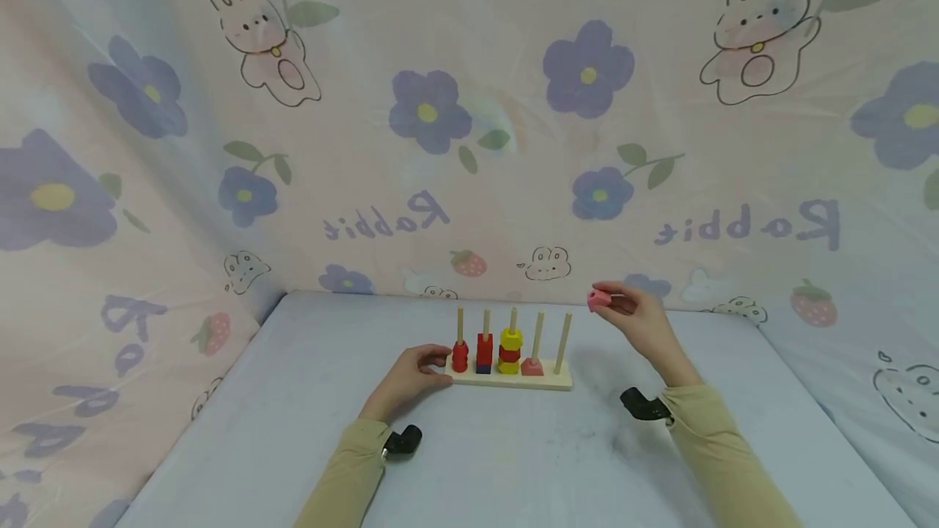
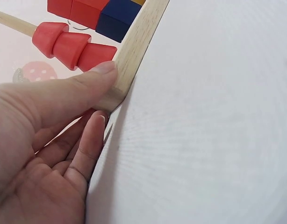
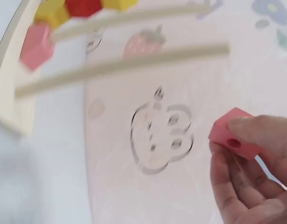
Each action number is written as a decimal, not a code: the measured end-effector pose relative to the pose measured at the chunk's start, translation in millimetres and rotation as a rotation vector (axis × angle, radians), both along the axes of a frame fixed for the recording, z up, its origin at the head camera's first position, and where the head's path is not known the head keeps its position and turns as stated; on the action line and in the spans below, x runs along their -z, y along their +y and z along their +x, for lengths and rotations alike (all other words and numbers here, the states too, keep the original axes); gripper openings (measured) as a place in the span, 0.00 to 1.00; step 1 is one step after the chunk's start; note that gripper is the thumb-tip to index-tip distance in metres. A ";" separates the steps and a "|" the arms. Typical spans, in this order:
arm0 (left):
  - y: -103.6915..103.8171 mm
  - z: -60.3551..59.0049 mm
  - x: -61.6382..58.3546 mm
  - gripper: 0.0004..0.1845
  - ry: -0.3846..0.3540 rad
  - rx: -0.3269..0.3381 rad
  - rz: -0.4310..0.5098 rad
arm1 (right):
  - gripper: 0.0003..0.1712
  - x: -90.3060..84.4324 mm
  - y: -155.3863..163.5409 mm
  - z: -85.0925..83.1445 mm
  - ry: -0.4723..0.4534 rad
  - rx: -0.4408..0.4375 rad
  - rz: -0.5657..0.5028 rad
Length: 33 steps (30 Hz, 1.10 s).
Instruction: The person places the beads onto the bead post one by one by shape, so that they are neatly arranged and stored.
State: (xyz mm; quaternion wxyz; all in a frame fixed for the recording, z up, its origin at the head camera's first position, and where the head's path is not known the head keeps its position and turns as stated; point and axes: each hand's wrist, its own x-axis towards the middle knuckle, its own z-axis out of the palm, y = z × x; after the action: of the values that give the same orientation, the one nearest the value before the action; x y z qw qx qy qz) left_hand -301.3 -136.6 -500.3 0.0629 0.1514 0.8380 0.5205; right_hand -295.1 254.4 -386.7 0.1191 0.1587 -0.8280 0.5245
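A wooden peg stand (image 1: 511,382) with several upright pegs is on the table. My left hand (image 1: 407,377) holds its left end, the thumb against the base (image 2: 134,51) in the left wrist view. Red tapered beads (image 1: 460,357) fill the lower part of the leftmost peg. Beside them, red blocks (image 1: 485,346) sit over a blue block (image 1: 483,367). Yellow and red pieces (image 1: 509,351) share the middle peg. A pink block (image 1: 531,367) lies at the foot of the fourth; the rightmost peg (image 1: 563,344) is bare. My right hand (image 1: 641,328) pinches another pink block (image 3: 223,133), its hole showing, up and right of the stand.
The white table (image 1: 469,463) runs back to a hanging cloth (image 1: 499,186) printed with flowers and rabbits. Black devices (image 1: 645,404) are worn at both wrists, by the sleeve cuffs.
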 end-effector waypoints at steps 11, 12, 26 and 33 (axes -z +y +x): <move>-0.1 1.6 1.3 0.27 -0.015 0.011 0.042 | 0.20 -5.6 -50.7 7.0 0.025 -0.116 -0.241; -0.2 1.8 1.0 0.27 -0.017 0.011 0.036 | 0.20 -3.6 -53.0 6.3 0.021 -0.124 -0.239; 0.2 1.3 0.3 0.27 -0.033 0.001 0.009 | 0.19 11.4 -71.8 0.5 -0.088 -0.216 -0.207; 0.1 0.5 -1.1 0.26 -0.038 -0.005 0.007 | 0.21 26.4 -69.7 -3.6 -0.178 -0.192 -0.216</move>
State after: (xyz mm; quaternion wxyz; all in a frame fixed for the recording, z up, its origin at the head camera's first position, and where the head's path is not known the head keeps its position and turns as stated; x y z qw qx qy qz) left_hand -300.9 -136.4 -499.2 0.0771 0.1396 0.8351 0.5265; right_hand -298.7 184.8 -413.1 0.0111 0.1761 -0.7550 0.6315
